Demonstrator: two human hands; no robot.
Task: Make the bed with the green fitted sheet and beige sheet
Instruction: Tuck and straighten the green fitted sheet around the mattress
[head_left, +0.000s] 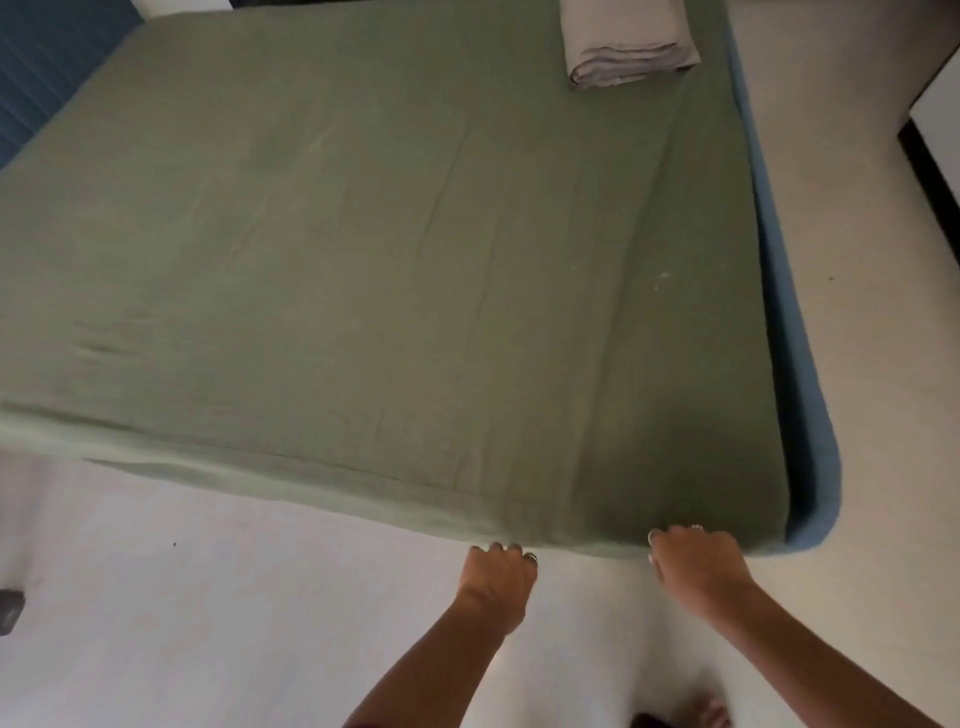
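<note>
Two hands are seen at the near edge of the bed in the head view. The left hand (497, 571) and the right hand (693, 558) are both curled over the hem of the green fitted sheet (363, 260), which is spread across the mattress and is gripped near the right-hand corner. The beige sheet (626, 44) is left folded at the far right of the bed. A diagonal ridge is seen running toward that corner; if the hem is tugged unevenly, the sheet may be pulled off the blue bed base (810, 415) at another corner, or slack may be trapped. No containers are shown.
</note>
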